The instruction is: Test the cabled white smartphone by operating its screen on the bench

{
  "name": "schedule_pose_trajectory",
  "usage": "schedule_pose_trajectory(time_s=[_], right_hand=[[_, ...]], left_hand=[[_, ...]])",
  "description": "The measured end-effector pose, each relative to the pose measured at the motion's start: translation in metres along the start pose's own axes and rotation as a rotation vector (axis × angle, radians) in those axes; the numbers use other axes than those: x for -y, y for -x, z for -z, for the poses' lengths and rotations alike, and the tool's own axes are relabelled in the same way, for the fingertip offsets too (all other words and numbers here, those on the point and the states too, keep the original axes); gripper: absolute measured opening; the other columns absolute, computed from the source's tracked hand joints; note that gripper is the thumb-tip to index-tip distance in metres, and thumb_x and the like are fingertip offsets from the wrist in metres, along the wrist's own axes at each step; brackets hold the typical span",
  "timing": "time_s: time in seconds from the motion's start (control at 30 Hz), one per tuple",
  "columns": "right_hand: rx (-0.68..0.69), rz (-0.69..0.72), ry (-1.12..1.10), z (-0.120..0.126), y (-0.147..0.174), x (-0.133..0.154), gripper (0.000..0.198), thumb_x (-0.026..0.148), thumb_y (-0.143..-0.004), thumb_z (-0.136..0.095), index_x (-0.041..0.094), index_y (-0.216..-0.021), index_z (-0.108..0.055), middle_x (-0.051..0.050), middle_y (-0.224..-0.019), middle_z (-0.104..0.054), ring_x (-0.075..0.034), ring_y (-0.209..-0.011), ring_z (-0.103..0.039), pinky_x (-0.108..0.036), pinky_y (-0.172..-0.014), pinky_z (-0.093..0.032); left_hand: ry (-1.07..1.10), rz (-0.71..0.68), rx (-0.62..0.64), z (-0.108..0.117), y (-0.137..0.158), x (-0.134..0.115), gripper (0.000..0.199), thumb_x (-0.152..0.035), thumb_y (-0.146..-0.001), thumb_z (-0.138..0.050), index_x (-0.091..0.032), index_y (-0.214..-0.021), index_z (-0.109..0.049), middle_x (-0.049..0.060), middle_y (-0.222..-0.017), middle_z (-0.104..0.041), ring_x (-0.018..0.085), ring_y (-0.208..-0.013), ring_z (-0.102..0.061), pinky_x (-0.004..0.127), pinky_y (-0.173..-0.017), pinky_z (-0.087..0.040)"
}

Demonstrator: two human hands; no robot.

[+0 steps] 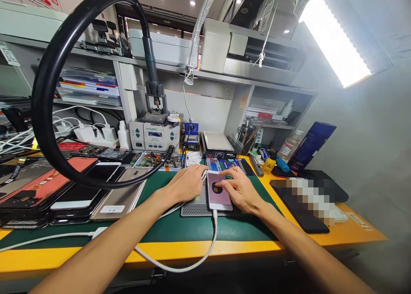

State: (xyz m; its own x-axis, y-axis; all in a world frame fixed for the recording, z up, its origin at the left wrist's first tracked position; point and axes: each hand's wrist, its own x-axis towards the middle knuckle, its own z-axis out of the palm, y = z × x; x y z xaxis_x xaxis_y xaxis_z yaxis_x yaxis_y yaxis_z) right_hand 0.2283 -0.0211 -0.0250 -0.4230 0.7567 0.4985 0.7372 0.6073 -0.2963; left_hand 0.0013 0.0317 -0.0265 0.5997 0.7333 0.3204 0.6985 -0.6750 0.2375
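A white-framed smartphone [220,191] lies face up, a dark round shape showing on its pinkish lit screen. A white charging cable [215,238] enters its bottom edge and loops down past the bench front. My left hand [189,182] is closed at the phone's upper left corner, fingers pinched around a thin white cable [204,175] whose end is hidden. My right hand [239,189] reaches over the phone's right side, holding nothing. Its fingers are apart, with one fingertip over the screen and another at the top edge. Beneath the phone is a grey perforated plate [195,210] on a green mat [253,232].
Several phones and phone parts [93,187] lie at left under a thick black hose [41,93]. Behind stand a hot-air station [154,133], a parts tray [150,159] and a flat heating plate [218,142]. Bottles [290,144] and a black pad [298,204] are at right.
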Motion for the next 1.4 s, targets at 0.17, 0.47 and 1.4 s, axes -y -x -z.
schedule_pose_trajectory(time_s=[0.17,0.47,1.4], right_hand=[[0.003,0.059,-0.04,0.002,0.003,-0.001,0.035,0.022,-0.099,-0.049,0.024,-0.09,-0.082,-0.007,-0.117,-0.069,-0.025,-0.107,-0.053,-0.045,-0.096,-0.047],[-0.003,0.041,-0.023,0.002,0.003,-0.001,0.034,0.022,-0.099,-0.049,0.024,-0.09,-0.082,-0.007,-0.117,-0.07,-0.025,-0.108,-0.053,-0.046,-0.095,-0.048],[0.013,0.062,-0.019,0.005,0.004,0.005,0.035,0.023,-0.099,-0.049,0.024,-0.088,-0.082,-0.007,-0.115,-0.07,-0.026,-0.108,-0.053,-0.046,-0.094,-0.048]], left_hand=[[-0.002,-0.003,0.002,0.0,-0.001,0.0,0.045,-0.013,-0.092,-0.039,-0.015,-0.135,-0.055,0.013,-0.133,-0.063,0.026,-0.126,-0.058,0.041,-0.106,-0.047],[-0.006,-0.007,0.003,0.0,0.0,-0.001,0.044,-0.014,-0.093,-0.039,-0.015,-0.133,-0.056,0.013,-0.132,-0.063,0.027,-0.124,-0.059,0.042,-0.105,-0.048],[-0.022,-0.026,0.017,0.003,0.002,-0.004,0.047,-0.012,-0.092,-0.039,-0.014,-0.137,-0.052,0.013,-0.127,-0.064,0.028,-0.119,-0.059,0.042,-0.1,-0.049]])
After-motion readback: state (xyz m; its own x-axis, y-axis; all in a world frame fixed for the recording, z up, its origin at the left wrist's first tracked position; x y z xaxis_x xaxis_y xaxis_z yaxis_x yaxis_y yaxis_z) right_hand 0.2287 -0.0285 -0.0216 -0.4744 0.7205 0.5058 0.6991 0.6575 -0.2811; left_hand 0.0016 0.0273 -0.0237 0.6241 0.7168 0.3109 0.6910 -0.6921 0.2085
